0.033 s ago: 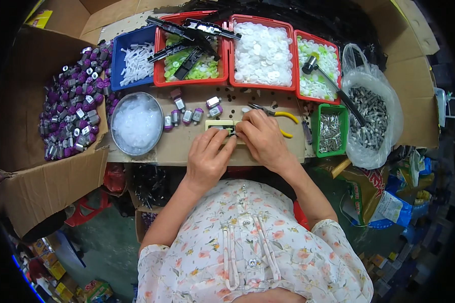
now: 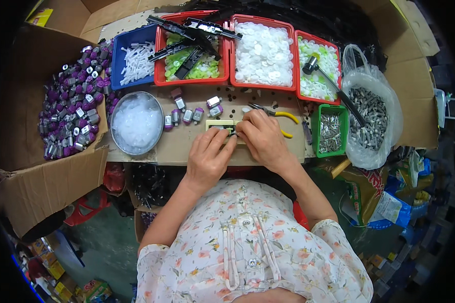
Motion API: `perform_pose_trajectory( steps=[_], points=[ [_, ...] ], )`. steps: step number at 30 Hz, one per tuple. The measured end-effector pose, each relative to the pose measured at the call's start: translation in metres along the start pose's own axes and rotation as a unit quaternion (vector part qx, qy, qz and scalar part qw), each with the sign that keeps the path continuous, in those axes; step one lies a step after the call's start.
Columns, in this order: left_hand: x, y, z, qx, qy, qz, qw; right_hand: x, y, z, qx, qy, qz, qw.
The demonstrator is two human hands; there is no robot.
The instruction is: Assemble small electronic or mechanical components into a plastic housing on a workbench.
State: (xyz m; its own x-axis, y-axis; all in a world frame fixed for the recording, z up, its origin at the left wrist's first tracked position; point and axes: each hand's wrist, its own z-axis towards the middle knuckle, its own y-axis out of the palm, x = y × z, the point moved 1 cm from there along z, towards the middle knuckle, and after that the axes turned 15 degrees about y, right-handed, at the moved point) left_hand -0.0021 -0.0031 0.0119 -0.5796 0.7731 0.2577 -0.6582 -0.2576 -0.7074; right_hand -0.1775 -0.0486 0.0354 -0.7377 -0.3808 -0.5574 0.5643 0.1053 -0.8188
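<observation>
A cream-coloured block (image 2: 213, 122) lies at the middle of the work surface, with a small black plastic part (image 2: 218, 127) set in it and a bit of light green showing. My left hand (image 2: 207, 160) comes at it from the left, its fingers bent and closed on the part's near side. From the right, my right hand (image 2: 264, 141) has its thumb and fingertips pinched together at the part's right end. A tiny grey bit shows there, too small to name. Fingers cover much of the block. Yellow-handled pliers (image 2: 284, 115) lie just beyond my right hand.
Small purple-and-silver motors (image 2: 187, 116) stand left of the block; more fill a carton (image 2: 50, 184). A metal bowl (image 2: 159, 136) holds clear whitish stuff. Red trays (image 2: 262, 87) of discs line the back. A hammer (image 2: 333, 83) leans beside a green pin tray (image 2: 331, 107) and a plastic bag (image 2: 397, 108).
</observation>
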Motion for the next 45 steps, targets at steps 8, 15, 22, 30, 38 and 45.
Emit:
perform_pose_trajectory(
  steps=[8, 15, 22, 30, 38, 45],
  points=[
    [-0.006, -0.003, -0.001, -0.049, 0.081, 0.063, 0.994, -0.015, -0.002, -0.006, 0.047, -0.047, -0.194, 0.979],
    [-0.013, -0.014, 0.012, -0.111, 0.191, 0.111, 0.969, -0.018, 0.000, -0.005, 0.045, -0.031, -0.178, 0.983],
    [-0.013, -0.020, 0.024, -0.174, 0.268, 0.145, 0.936, -0.016, -0.003, -0.003, 0.021, 0.027, -0.093, 0.995],
    [-0.015, -0.018, 0.013, -0.207, 0.327, 0.163, 0.908, -0.040, -0.003, 0.004, 0.013, -0.059, -0.238, 0.969],
    [-0.025, -0.019, 0.012, -0.165, 0.301, 0.137, 0.929, -0.026, -0.011, 0.008, -0.038, -0.033, -0.168, 0.984],
    [-0.023, -0.018, 0.007, -0.159, 0.252, 0.136, 0.945, 0.001, -0.038, 0.000, 0.010, 0.023, -0.023, 0.999]
  ],
)
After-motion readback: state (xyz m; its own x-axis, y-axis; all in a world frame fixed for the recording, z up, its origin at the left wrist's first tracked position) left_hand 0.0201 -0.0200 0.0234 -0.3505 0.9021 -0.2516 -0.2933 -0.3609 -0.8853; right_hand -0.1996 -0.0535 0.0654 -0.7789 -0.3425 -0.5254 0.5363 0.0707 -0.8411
